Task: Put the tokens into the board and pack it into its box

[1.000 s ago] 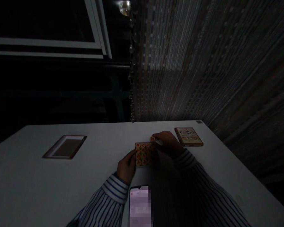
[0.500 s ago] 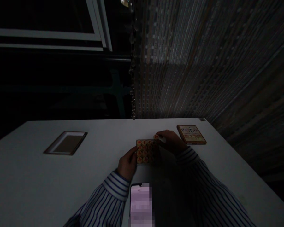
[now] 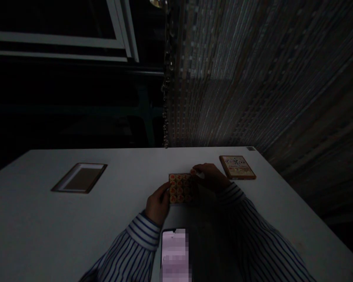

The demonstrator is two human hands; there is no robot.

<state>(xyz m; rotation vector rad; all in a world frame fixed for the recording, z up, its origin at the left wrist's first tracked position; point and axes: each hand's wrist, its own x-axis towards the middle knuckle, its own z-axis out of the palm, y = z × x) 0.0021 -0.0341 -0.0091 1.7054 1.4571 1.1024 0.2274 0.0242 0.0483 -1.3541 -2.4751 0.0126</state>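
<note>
Several round Chinese chess pieces (image 3: 179, 191) with red characters lie in rows in a shallow square tray (image 3: 176, 204) on the table. My left hand (image 3: 158, 204) grips the tray's left side, fingers closed along its edge. At the far right corner of the tray, my right hand (image 3: 211, 176) pinches one round Chinese chess piece (image 3: 193, 171) between thumb and fingers. That piece is tilted, just above or against the corner; I cannot tell which. Shadow from my right hand darkens the tray's right columns.
A lit phone (image 3: 175, 254) lies in front of me. To the left is an open, shallow box part (image 3: 84, 178); at the right lies a printed box (image 3: 237, 167). The white table (image 3: 120, 219) ends at a bead curtain (image 3: 211, 98) behind. The room is dim.
My right hand has come down slightly with the piece, closer to the tray's far right corner. My left hand stays on the tray's left side. The camera view has shifted a little.
</note>
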